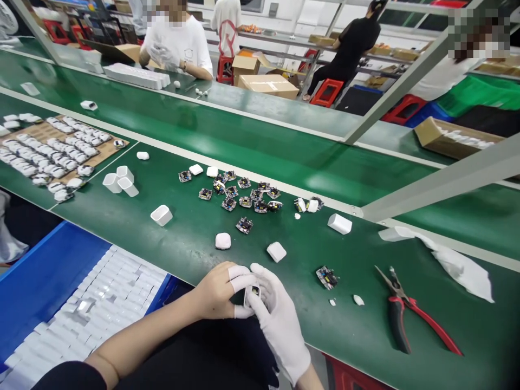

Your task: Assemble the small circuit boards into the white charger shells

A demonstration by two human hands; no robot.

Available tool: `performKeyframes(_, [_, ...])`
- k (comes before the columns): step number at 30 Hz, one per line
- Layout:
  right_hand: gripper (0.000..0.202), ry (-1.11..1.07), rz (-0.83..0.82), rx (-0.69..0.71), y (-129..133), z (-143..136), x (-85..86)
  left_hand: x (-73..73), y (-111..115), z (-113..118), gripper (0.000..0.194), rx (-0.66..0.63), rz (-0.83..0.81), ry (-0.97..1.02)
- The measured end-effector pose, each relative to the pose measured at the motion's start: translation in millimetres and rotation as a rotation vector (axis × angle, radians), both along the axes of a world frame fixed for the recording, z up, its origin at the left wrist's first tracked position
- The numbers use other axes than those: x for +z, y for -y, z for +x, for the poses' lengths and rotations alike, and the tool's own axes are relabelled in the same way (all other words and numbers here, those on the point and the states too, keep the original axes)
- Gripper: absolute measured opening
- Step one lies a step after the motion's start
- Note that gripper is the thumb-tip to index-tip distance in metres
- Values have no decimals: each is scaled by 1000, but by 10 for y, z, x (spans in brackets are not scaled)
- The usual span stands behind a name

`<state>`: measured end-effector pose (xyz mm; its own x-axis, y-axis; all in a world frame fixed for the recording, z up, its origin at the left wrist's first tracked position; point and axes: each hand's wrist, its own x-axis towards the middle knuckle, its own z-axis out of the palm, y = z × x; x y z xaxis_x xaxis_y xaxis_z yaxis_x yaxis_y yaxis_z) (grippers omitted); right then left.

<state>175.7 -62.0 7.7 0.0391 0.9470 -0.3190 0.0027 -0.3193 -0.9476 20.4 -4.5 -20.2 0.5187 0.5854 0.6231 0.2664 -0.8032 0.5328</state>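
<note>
My left hand [225,292], with white covers on some fingers, closes on the left side of a small white plastic housing [252,292]. A dark opening with parts inside shows on the housing. From the right, my right hand [280,319] in a white glove grips the same piece, its thumb across the front. Fingers hide most of the housing. Just beyond my hands lie a white cap [223,241] and another white cap [277,251]. A small circuit board [244,225] rests farther back, and another circuit board [326,277] is to the right.
Red-handled pliers [400,303] lie open at right, near a white cloth-like piece [459,265]. Several circuit boards cluster by the belt edge. White sleeves [161,215] stand left. A blue bin [44,271] holds white pieces. A metal post [439,181] rises at right. A co-worker [179,43] sits opposite.
</note>
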Motion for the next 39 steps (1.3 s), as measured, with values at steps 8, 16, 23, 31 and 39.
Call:
performKeyframes(8, [60, 634, 863, 187, 102, 290, -45, 264, -94, -85, 38, -208, -667, 39])
performKeyframes(16, [14, 723, 1022, 467, 74, 137, 432, 550, -19, -111, 41, -388, -957, 32])
performKeyframes(23, [20, 655, 963, 392, 127, 17, 398, 479, 71, -116, 45, -442, -1336, 75])
performKeyframes(31, [30, 590, 898, 166, 157, -47, 49, 387, 129, -69, 38, -248, -1256, 165])
performKeyframes(39, [28, 599, 900, 355, 83, 21, 194, 439, 93, -69, 38, -230, -988, 49])
